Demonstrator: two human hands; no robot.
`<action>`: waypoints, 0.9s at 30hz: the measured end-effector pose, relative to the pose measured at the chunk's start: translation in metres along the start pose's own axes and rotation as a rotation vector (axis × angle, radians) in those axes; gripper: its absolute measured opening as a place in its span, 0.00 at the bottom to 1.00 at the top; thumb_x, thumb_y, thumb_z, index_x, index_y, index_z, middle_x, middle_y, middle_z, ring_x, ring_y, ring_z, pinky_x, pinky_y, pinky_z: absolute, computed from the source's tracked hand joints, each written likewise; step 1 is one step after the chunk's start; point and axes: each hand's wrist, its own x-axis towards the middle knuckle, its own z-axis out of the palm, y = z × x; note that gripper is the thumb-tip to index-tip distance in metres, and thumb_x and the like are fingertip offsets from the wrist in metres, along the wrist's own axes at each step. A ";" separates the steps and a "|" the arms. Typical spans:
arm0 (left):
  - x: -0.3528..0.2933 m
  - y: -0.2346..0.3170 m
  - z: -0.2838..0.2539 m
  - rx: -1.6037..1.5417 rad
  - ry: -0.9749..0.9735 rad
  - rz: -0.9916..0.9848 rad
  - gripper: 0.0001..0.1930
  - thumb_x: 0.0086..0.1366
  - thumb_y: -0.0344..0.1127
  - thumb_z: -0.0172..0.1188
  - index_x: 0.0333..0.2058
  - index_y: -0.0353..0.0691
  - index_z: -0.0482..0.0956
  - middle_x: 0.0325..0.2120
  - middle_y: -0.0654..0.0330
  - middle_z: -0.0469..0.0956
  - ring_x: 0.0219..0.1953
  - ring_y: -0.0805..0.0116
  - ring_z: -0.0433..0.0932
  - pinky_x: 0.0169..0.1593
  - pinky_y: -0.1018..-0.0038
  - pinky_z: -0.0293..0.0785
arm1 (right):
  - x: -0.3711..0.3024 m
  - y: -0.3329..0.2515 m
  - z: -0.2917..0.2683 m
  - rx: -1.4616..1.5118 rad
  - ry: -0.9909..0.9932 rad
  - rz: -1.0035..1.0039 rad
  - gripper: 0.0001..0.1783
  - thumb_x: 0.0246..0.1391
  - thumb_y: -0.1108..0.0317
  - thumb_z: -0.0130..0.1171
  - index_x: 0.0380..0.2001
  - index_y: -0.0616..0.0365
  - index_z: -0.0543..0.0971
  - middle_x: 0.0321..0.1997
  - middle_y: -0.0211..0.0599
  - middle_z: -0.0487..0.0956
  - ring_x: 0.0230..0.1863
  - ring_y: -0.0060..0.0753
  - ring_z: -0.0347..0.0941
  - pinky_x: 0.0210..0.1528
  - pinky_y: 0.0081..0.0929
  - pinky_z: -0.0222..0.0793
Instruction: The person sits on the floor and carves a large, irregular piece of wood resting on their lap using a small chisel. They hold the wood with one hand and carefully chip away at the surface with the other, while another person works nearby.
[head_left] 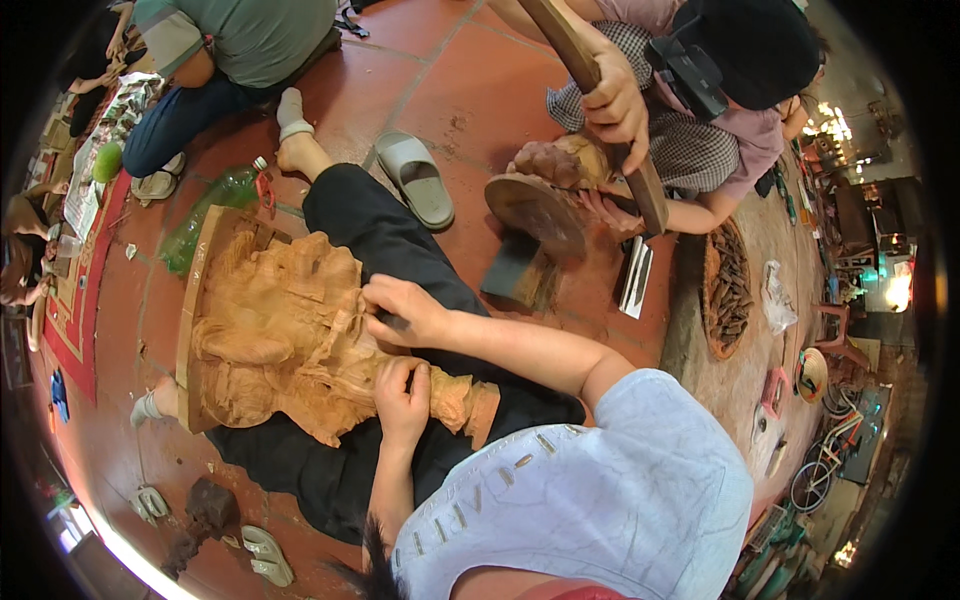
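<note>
Red matting (72, 345) edges the far left, and a green bottle (215, 210) lies on the tiled floor (455, 90) beside a brown wood carving (270, 340). That carving rests across the person's dark trousers (400, 235) — flat base to the left, narrow end to the right. Near the narrow end, the left hand (403, 400) is curled against the wood, while the right hand (405, 312) bends its fingers against it farther up; whether either grip closes on anything, I cannot tell. A grey sandal (415, 180) sits beyond the leg. Farther right, a co-worker's hand (614, 105) clasps a long wooden bar (648, 192) — beside a second carving (548, 162) — and a basket (728, 354) of brown pieces stands near the right side.
</note>
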 end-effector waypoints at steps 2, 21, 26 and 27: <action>-0.001 -0.006 0.000 0.007 0.002 -0.006 0.05 0.64 0.30 0.59 0.33 0.34 0.78 0.31 0.50 0.78 0.37 0.47 0.75 0.43 0.59 0.69 | -0.005 -0.001 -0.003 -0.034 -0.029 -0.007 0.10 0.46 0.72 0.61 0.28 0.58 0.69 0.28 0.42 0.69 0.29 0.49 0.71 0.31 0.38 0.68; -0.002 -0.006 0.002 0.045 0.021 0.026 0.04 0.64 0.28 0.57 0.33 0.33 0.78 0.31 0.51 0.79 0.37 0.52 0.76 0.44 0.62 0.70 | -0.002 -0.001 0.000 -0.013 -0.018 0.006 0.10 0.47 0.72 0.61 0.28 0.58 0.69 0.29 0.43 0.68 0.30 0.51 0.70 0.30 0.38 0.67; -0.002 -0.006 0.005 0.050 0.035 0.048 0.06 0.66 0.30 0.57 0.32 0.33 0.78 0.30 0.52 0.79 0.36 0.53 0.75 0.43 0.64 0.69 | -0.013 -0.007 0.001 -0.016 0.023 0.002 0.09 0.47 0.74 0.59 0.27 0.59 0.67 0.27 0.42 0.66 0.28 0.48 0.68 0.29 0.37 0.65; -0.001 -0.006 0.004 0.052 0.040 0.054 0.06 0.66 0.30 0.57 0.33 0.33 0.78 0.30 0.52 0.79 0.36 0.53 0.75 0.43 0.63 0.69 | -0.014 -0.009 0.000 -0.013 0.007 -0.005 0.09 0.47 0.74 0.58 0.27 0.59 0.67 0.27 0.42 0.67 0.28 0.48 0.68 0.29 0.37 0.65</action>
